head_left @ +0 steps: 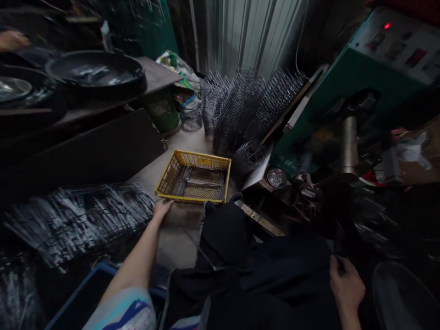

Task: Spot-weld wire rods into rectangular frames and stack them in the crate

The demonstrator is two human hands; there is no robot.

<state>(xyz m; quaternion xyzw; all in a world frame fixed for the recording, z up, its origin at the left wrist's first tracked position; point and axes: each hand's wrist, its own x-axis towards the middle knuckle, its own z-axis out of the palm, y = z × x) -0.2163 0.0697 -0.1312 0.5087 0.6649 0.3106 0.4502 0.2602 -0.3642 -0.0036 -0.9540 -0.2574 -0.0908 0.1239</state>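
My left hand (pixel 162 209) reaches to the near left corner of a yellow plastic crate (pixel 202 200), its fingers at the rim. Thin metal wire pieces (pixel 203 182) lie inside the crate, which rests on the floor. At the lower right, my right hand (pixel 347 283) is beside my dark-clothed leg, its fingers curled around a dark thing that I cannot make out.
Bundled wire rods (pixel 85 215) fill the left side above a blue crate (pixel 82 293). Stacked wire baskets (pixel 237 105) stand behind the yellow crate. A green machine (pixel 309 114) is at right. Black pans (pixel 99 75) sit on the left table, near another person's hand (pixel 13 41).
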